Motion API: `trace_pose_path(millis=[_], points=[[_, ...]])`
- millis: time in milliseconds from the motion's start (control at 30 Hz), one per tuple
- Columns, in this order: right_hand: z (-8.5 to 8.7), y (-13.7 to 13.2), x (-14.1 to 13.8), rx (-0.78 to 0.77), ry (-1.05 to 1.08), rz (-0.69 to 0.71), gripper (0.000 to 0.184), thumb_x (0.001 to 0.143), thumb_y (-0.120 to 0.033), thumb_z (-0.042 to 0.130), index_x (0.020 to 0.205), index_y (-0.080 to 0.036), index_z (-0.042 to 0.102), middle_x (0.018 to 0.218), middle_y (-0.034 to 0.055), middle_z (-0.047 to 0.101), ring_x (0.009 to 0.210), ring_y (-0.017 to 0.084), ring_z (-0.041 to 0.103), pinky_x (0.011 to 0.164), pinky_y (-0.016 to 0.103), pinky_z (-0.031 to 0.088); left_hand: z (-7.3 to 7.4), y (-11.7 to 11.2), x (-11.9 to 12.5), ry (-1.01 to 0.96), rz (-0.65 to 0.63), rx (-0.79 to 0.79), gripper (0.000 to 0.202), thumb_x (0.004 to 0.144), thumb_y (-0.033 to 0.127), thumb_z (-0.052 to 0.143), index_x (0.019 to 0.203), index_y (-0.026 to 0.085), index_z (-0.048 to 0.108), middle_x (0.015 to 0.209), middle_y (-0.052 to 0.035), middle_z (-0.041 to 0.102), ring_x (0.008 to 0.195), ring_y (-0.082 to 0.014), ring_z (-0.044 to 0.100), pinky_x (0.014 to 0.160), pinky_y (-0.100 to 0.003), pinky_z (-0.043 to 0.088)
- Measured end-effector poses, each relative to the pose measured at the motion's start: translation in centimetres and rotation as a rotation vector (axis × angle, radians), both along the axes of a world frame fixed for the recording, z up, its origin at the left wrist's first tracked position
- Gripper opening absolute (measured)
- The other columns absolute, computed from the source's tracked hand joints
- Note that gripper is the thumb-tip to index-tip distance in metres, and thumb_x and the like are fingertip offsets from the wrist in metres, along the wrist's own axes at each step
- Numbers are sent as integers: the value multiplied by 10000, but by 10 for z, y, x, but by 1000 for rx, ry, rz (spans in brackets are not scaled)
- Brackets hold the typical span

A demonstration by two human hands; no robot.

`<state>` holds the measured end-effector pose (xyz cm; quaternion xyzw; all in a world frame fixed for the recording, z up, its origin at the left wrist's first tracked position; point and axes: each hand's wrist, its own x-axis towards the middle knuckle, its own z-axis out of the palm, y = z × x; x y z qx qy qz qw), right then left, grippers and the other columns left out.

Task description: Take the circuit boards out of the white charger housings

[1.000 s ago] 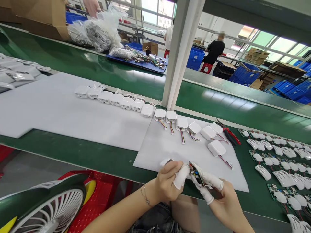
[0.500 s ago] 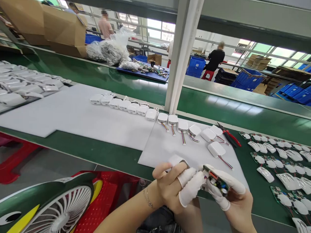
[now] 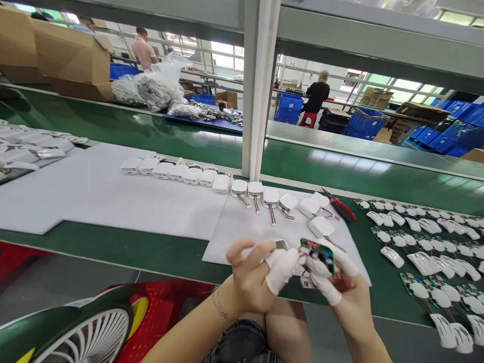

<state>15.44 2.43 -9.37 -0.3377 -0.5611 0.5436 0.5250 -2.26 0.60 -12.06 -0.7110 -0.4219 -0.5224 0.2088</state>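
My left hand point(image 3: 257, 269), with white cots on some fingers, is closed around a white plastic housing point(image 3: 280, 244) that is mostly hidden behind the fingers. Its fingertips meet thin wires beside the board; whether they pinch a connector I cannot tell. My right hand point(image 3: 340, 282), also in white finger cots, grips a green circuit board point(image 3: 319, 252) with small components, tilted up. A small white-and-metal part point(image 3: 307, 282) hangs just below the board. Beyond the hands, a white housing with a wire lead point(image 3: 321, 227) lies on the white foam sheet point(image 3: 242, 232).
Red-handled pliers point(image 3: 340, 205) lie at the sheet's right edge. Rows of circuit boards point(image 3: 412, 242) and white curved covers point(image 3: 391, 257) fill the right side. White housings point(image 3: 192, 175) line the back near a post point(image 3: 259, 91). A fan point(image 3: 91, 333) stands lower left.
The view has shifted, so the bench items sit further left. The circuit board has turned to show more of its component face; both hands stay close together and keep their hold.
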Motion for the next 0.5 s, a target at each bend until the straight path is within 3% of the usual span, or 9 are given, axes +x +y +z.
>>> trace_pose_path(millis=[100,167,233,300,367,433,500], points=[[-4,26,-7,-262,29,116,705,738,-335,852,1373,-286,549,883,44,714,643,193,687,452,208,516,9,27,-7,2,47,13,72,914,144,593,974,170,622,732,5,696,799,-175,627,908,-392,321],[-6,42,-10,-350,22,142,800,681,-344,864,1396,-242,519,677,-13,635,526,168,627,389,195,458,1,40,-11,32,61,-140,74,923,189,585,988,170,614,791,-31,688,867,-218,616,914,-416,358],[-7,53,-11,-358,9,152,774,661,-342,861,1363,-232,554,553,-69,532,452,134,558,391,192,453,-14,46,-17,34,46,-293,263,905,283,620,1132,162,567,996,-100,681,1003,-267,605,914,-427,423],[-8,57,-9,-371,-18,177,726,661,-332,855,1329,-237,586,536,-79,510,447,123,553,400,178,440,-30,47,-24,29,-13,-413,603,839,395,697,1314,135,432,1188,-179,618,1111,-309,590,891,-427,489],[-9,57,-3,-389,-61,213,690,677,-346,840,1314,-232,601,596,-46,571,488,143,602,369,159,383,-40,44,-30,43,-88,-509,811,776,420,756,1397,125,325,1234,-216,593,1112,-330,611,862,-432,532],[-11,54,3,-388,-99,243,660,705,-397,808,1307,-216,609,671,-8,616,531,164,633,356,159,353,-42,41,-33,49,-150,-584,795,761,324,774,1397,148,331,1211,-195,617,1071,-321,640,855,-430,552],[-14,50,8,-357,-122,257,671,699,-411,804,1308,-210,607,741,5,624,593,167,633,416,182,423,-38,38,-31,20,-204,-637,749,764,197,742,1395,174,340,1162,-151,641,1034,-287,655,856,-401,564]])
